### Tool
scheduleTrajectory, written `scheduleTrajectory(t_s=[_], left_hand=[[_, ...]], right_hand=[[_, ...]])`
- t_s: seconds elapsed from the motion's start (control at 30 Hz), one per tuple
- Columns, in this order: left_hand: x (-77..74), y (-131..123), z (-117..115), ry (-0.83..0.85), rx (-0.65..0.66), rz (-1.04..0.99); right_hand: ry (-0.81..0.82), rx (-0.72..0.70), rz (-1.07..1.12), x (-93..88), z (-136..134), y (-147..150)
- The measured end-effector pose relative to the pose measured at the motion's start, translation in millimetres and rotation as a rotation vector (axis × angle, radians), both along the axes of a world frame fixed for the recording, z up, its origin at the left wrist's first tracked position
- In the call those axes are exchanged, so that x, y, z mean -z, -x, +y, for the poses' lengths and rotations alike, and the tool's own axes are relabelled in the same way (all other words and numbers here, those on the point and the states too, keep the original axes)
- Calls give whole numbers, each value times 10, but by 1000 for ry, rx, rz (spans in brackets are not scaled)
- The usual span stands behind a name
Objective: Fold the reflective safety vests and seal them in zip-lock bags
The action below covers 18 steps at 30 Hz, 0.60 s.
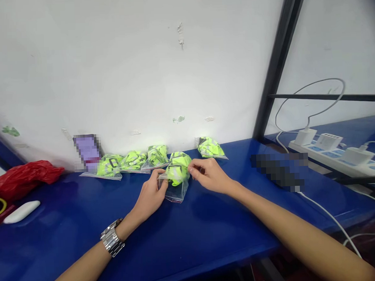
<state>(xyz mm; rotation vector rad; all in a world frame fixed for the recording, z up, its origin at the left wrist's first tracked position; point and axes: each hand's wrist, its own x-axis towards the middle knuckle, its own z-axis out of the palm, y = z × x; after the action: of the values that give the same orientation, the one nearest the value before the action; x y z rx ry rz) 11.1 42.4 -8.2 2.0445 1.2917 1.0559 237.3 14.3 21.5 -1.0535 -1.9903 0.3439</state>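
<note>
A clear plastic bag [176, 194] holds a bundled neon yellow-green cloth with grey reflective strips [178, 163], probably a safety vest. My left hand [151, 195], below a silver wristwatch [112, 238], pinches the bag's left edge between thumb and fingers. On the opposite side, my right hand [210, 175] has its fingertips closed at the bag's right edge. The bag's open or sealed state cannot be made out. Similar bagged neon bundles lie along the wall: one [157, 155] just left of it, two more [133, 160] further left, and another [210, 148] to the right.
A blue tabletop [142, 252] meets a white wall. Leftward are a phone [87, 150] leaning on the wall, a red plastic bag [29, 176] and a white case [22, 212]. A blurred dark device [279, 172] with a cable, a metal post [273, 72] and a power strip [332, 154] stand right.
</note>
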Motion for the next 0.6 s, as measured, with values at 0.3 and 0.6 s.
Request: scheduleTrajectory(t_s=[0.3, 0.6], left_hand=[[-55, 30, 76, 283, 65, -614], [-67, 22, 8, 62, -10, -541]], right_hand=[[95, 279, 133, 200, 253, -91], [227, 259, 421, 428, 341, 5]])
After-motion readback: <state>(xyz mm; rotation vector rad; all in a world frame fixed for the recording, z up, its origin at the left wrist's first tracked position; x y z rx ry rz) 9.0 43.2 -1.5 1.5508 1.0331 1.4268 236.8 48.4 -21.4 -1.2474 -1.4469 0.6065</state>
